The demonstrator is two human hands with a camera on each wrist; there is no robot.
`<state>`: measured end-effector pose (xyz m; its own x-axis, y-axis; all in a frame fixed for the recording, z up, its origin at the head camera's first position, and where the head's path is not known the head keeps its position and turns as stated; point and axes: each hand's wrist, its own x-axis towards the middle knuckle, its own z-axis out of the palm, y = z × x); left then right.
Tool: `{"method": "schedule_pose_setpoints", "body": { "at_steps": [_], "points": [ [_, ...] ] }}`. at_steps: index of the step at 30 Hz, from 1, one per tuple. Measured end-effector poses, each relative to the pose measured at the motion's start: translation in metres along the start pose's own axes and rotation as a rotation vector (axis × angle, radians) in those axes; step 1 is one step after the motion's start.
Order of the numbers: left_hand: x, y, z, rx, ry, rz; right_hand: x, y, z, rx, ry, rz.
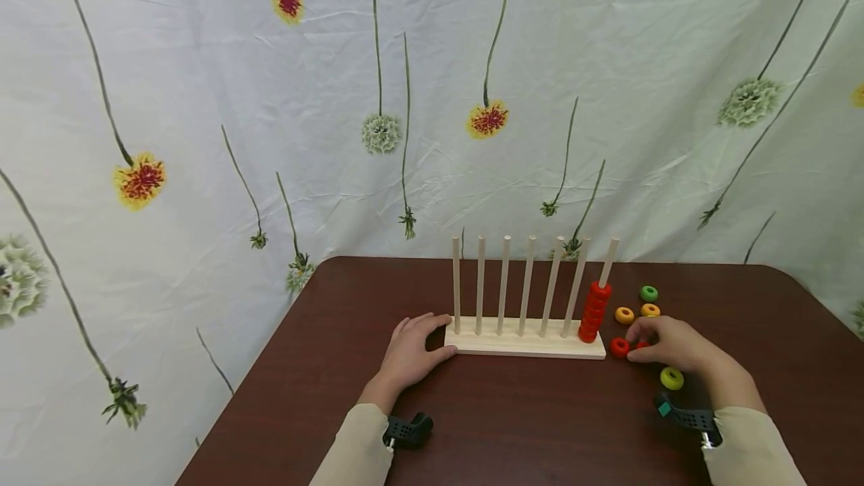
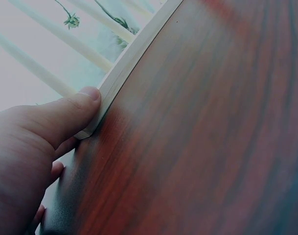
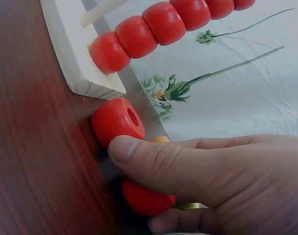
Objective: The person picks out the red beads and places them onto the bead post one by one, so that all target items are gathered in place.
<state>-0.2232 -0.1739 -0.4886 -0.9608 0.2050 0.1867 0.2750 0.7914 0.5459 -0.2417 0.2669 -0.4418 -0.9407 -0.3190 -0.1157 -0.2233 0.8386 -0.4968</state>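
Note:
In the head view a pale wooden abacus stand [image 1: 526, 348] with a row of upright pegs sits on the dark table. Its rightmost peg carries a stack of several red beads [image 1: 594, 313]. The left hand [image 1: 412, 355] grips the stand's left end, thumb [image 2: 85, 100] along the front edge. Beside the right end lies a loose red bead [image 3: 112, 122], its hole showing. The right hand [image 1: 678, 347] is down at it, thumb [image 3: 124, 149] right at its edge, index fingertip hidden. A second red bead [image 3: 146, 198] is under that thumb; I cannot tell whether either bead is pinched.
Past the right hand lie a green bead [image 1: 649, 293] and two orange-yellow beads [image 1: 624, 315]. A yellow-green bead [image 1: 671, 378] sits nearer, close to the right wrist. Behind the table [image 1: 520, 418] hangs a white flowered cloth [image 1: 432, 163].

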Motion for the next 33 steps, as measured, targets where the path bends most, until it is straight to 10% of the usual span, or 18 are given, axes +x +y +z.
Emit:
{"method": "schedule_pose_setpoints", "body": {
  "at_steps": [33],
  "points": [
    [-0.0002,0.0013,-0.0003,0.001,0.004,0.007,0.0026,-0.0006,0.0034,-0.013,0.181,-0.025]
  ]
}}
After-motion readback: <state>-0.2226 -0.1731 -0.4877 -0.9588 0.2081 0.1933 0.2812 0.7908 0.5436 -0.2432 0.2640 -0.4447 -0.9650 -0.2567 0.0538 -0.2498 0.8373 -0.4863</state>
